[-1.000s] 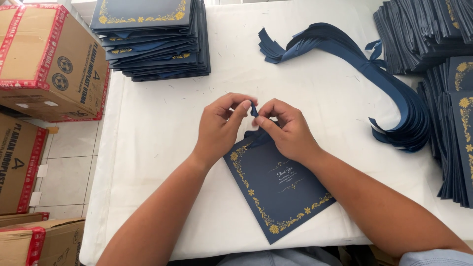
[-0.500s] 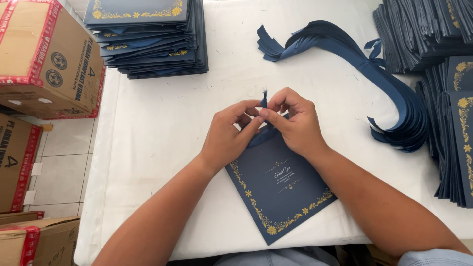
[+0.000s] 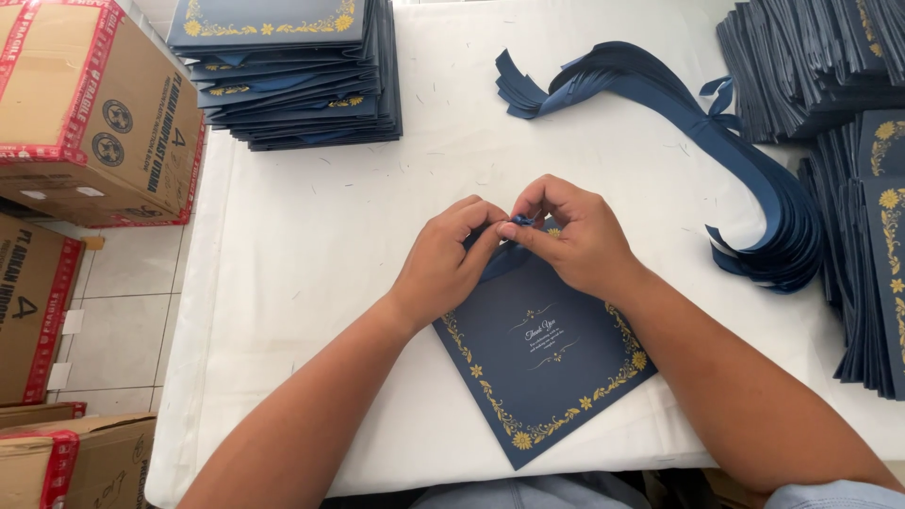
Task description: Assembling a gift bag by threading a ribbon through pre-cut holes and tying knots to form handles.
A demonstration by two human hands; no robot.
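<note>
1. At 9 o'clock, off the side of the desk (image 3: 311, 245), brown cardboard boxes (image 3: 94, 113) with red tape sit stacked up.
2. At 11 o'clock a tall pile of dark blue cards (image 3: 292, 75) with gold flowers rests on the white desk.
3. In the middle lies one dark blue card (image 3: 547, 358), turned like a diamond, with a gold flower border and small gold writing. Its top corner is under the fingers.
4. The left hand (image 3: 448, 259) is pinched shut on a thin blue ribbon (image 3: 514, 247) at the top corner of the card.
5. The right hand (image 3: 575, 236) is pinched shut on the same ribbon, with its fingertips touching those of the left hand. The ribbon is mostly hidden, so I cannot tell how it is looped.
6. At 1 o'clock a long bunch of blue ribbons (image 3: 716, 141) curves across the desk.
7. At 3 o'clock more blue cards (image 3: 867, 236) stand on edge in rows.
8. What could go wrong: I think the little ribbon could slip out of the fingers, since it is thin and smooth. A hard pull could bend or tear the card's corner. The card's lowest point sits close to the desk edge, so a push could slide it off.
</note>
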